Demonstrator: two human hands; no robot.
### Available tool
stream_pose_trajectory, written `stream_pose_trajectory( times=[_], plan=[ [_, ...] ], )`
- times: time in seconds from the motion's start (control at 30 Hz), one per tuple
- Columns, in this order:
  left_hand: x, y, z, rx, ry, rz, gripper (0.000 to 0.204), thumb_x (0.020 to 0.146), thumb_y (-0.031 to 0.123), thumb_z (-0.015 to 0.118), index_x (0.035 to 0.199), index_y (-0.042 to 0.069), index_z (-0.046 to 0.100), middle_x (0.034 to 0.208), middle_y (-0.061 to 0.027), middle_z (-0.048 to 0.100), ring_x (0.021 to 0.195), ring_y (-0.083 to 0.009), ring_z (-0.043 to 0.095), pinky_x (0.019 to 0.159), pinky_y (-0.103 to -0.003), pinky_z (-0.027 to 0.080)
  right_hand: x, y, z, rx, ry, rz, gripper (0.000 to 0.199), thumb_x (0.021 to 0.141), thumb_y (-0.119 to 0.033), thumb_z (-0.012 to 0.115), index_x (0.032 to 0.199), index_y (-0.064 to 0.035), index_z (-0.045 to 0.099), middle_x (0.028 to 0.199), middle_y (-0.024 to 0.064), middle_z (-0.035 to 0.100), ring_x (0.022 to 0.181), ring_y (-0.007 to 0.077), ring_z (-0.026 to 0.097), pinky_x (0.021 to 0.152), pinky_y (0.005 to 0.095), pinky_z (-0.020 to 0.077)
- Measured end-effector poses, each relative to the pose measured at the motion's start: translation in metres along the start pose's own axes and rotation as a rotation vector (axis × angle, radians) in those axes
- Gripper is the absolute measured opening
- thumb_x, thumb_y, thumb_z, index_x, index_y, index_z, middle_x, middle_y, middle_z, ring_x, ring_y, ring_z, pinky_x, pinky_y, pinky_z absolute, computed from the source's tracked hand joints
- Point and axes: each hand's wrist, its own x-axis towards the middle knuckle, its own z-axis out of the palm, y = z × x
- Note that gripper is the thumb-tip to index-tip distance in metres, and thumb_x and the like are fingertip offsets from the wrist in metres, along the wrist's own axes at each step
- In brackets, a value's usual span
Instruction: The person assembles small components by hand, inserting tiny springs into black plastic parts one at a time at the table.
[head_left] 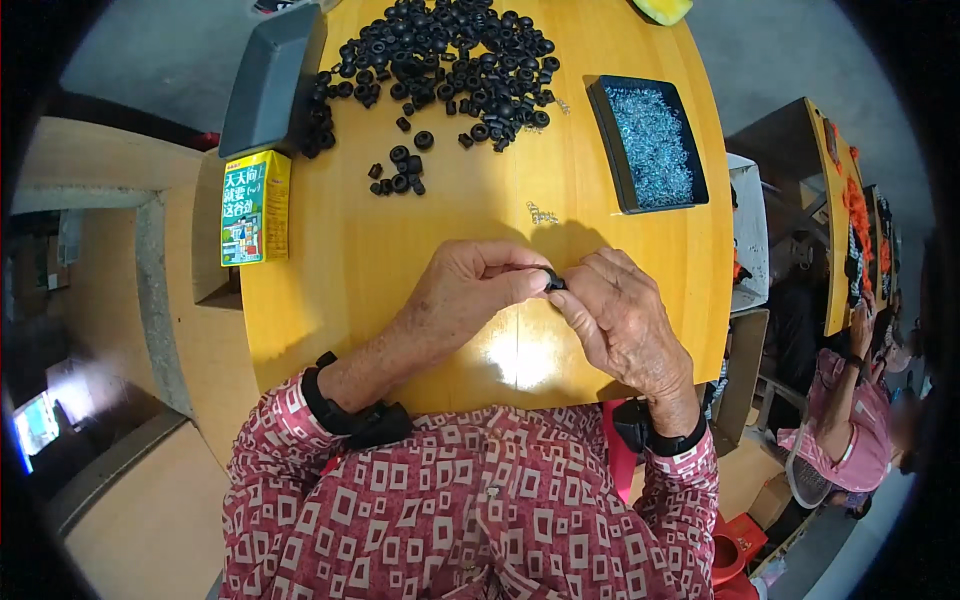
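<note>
Over the near part of a yellow table [400, 370], my two hands meet at a small black round part [554, 281]. My left hand [480, 285] pinches it between thumb and fingertips. Curled against its other side is my right hand [625, 315], thumb and fingers closed; whether a metal piece is also in there is hidden. Just beyond the hands lie a few small clear or silvery pieces [542, 214]. A small group of black round parts [400, 172] sits farther left, and a large pile of the same parts [440, 60] covers the far side.
A black tray [606, 140] of small silvery pieces [655, 150] stands at the right. At the left are an empty dark grey tray [268, 80] and a yellow-green carton [256, 208]. Another person [845, 410] works at a neighbouring table, far right.
</note>
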Motion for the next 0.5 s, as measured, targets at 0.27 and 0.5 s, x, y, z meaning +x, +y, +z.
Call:
stream_pose_trajectory(
  times=[0.27, 0.5],
  plan=[
    [-0.002, -0.004, 0.003, -0.036, 0.032, 0.072, 0.023, 0.095, 0.015, 0.064, 0.111, -0.001, 0.068, 0.1, -0.0023, 0.068, 0.093, -0.0087, 0.06, 0.085, -0.024, 0.049, -0.002, 0.0, 0.011, 0.13, 0.057, 0.085, 0.015, 0.088, -0.007, 0.065, 0.08, 0.0002, 0.055, 0.07, 0.0139, 0.05, 0.068, 0.0345, 0.052, 0.066, 0.0422, 0.046],
    [0.001, -0.006, 0.003, -0.157, 0.027, -0.016, 0.026, 0.095, 0.021, 0.066, 0.111, 0.001, 0.068, 0.099, -0.0025, 0.068, 0.094, -0.0088, 0.062, 0.085, -0.025, 0.051, 0.002, -0.001, 0.008, -0.007, 0.239, 0.009, 0.018, 0.082, -0.011, 0.074, 0.08, -0.0009, 0.059, 0.073, 0.0103, 0.056, 0.069, 0.0286, 0.056, 0.065, 0.0386, 0.0478]
  ],
)
